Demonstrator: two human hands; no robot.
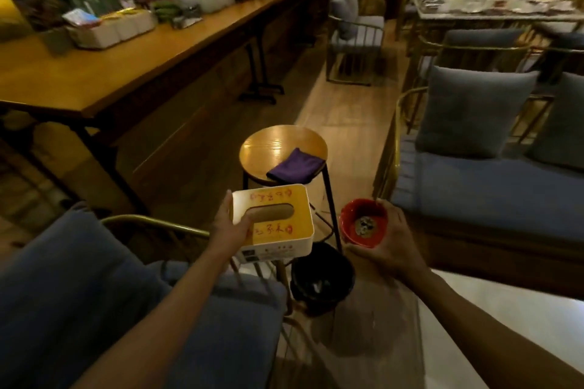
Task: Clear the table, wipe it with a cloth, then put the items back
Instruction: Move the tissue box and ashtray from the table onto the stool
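Tissue box gripped by left hand, red ashtray cupped in right hand, purple cloth on stool beyond

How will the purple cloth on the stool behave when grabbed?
The cloth is probably floppy: it lies folded flat, one edge drooping over the stool rim. Likely light, so it should lift easily but unfold and dangle. It may slide off the glossy seat if pushed instead of pinched.
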